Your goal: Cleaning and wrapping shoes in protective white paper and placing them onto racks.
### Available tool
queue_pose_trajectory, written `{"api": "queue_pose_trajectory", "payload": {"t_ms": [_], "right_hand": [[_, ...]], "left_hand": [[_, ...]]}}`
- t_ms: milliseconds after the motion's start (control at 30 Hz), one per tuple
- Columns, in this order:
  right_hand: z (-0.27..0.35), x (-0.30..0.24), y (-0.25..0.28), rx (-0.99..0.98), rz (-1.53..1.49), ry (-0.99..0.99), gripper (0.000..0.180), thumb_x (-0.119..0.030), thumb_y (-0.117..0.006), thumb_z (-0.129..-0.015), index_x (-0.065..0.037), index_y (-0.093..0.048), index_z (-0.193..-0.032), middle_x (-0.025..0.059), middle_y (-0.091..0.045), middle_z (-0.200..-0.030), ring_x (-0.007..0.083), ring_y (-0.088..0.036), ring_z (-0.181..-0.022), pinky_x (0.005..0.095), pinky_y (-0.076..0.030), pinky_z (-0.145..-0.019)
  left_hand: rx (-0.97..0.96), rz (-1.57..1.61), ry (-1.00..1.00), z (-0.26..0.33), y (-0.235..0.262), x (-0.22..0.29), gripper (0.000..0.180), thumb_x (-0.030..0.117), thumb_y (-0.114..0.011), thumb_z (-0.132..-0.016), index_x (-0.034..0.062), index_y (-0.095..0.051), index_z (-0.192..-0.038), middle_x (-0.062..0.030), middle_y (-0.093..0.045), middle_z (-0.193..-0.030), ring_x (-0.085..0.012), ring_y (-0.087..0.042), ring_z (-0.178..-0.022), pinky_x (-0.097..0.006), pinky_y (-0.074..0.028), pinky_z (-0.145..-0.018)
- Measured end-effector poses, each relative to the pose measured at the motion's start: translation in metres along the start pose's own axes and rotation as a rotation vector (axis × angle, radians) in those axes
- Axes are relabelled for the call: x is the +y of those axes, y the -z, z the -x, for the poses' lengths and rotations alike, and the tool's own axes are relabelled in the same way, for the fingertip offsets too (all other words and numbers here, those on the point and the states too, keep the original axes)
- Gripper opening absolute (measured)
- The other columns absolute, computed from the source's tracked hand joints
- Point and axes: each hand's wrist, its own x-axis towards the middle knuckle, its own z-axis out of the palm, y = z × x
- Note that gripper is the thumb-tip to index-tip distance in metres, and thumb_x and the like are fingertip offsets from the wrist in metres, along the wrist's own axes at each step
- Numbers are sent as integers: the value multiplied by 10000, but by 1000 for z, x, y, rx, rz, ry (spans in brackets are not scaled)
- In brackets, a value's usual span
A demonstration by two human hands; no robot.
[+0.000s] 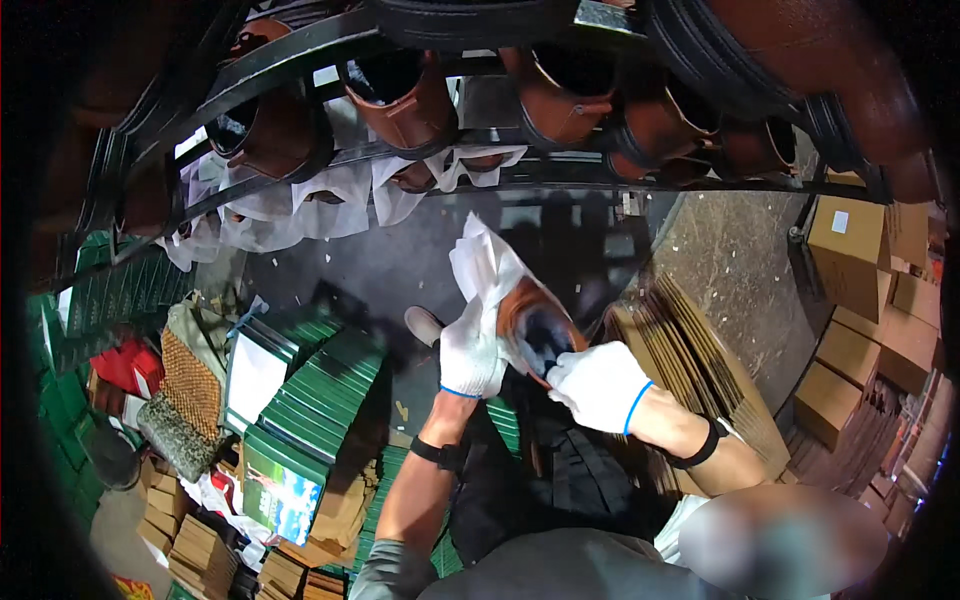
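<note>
A brown leather shoe (pixel 527 309) with a dark opening is held up in front of me, tilted. White tissue paper (pixel 482 262) covers its upper left end and side. My left hand (pixel 472 358), in a white glove, is closed around the paper-covered side of the shoe. At the lower right, my right hand (pixel 604 386), gloved in white too, is closed on the rim of the shoe's opening; its fingertips are partly hidden.
A dark metal rack (pixel 345 158) holding several brown shoes (pixel 402 105) spans the top, some with white paper. Green boxes (pixel 325 385) are stacked at left, flattened cardboard (pixel 690 365) leans at right, and closed cartons (pixel 848 250) stand at far right.
</note>
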Motion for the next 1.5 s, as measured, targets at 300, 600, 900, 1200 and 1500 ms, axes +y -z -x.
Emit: {"api": "queue_pose_trajectory", "payload": {"t_ms": [300, 600, 900, 1200, 1500], "right_hand": [[-15, 6, 1, 218, -265, -160, 281, -286, -659, -1006, -57, -731, -859, 156, -683, -786, 360, -707, -741, 458, -553, -668], [-20, -1, -24, 583, -819, -717, 175, -152, -674, -1017, 7, -725, -967, 162, -678, -808, 307, -655, -711, 387, -523, -700], [-143, 122, 13, 900, 227, -280, 159, -206, -618, -1009, -94, -724, -1046, 166, -729, -1144, 400, -717, -1004, 490, -595, -847], [-70, 69, -71, 384, -549, -558, 293, -337, -652, -966, -51, -714, -946, 249, -729, -1004, 455, -723, -999, 559, -569, -884], [-98, 208, 84, 409, 244, -660, 548, -411, -736, -964, 9, -700, -1314, 298, -657, -1386, 453, -649, -1288, 518, -561, -1037]], "left_hand": [[-201, -351, -86, 4, 25, 28, 487, 41, -645, -990, -51, -600, -1466, -188, -703, -896, -386, -679, -673, -465, -587, -645], [-40, -93, 14, 20, 39, 49, 306, 109, -673, -1052, -30, -716, -1322, -181, -786, -965, -294, -768, -827, -361, -580, -721], [249, 642, 569, -35, -5, 16, 275, 223, -701, -1098, -46, -735, -1144, 45, -635, -863, -35, -562, -780, -224, -413, -659], [236, 470, 584, -37, -9, 29, 243, 182, -656, -1077, -28, -777, -1063, 18, -694, -882, -82, -619, -824, -276, -500, -736], [199, -75, 222, -27, -43, -14, 276, 148, -630, -1102, -60, -738, -1249, -200, -804, -1059, -297, -760, -1011, -364, -552, -965]]}}
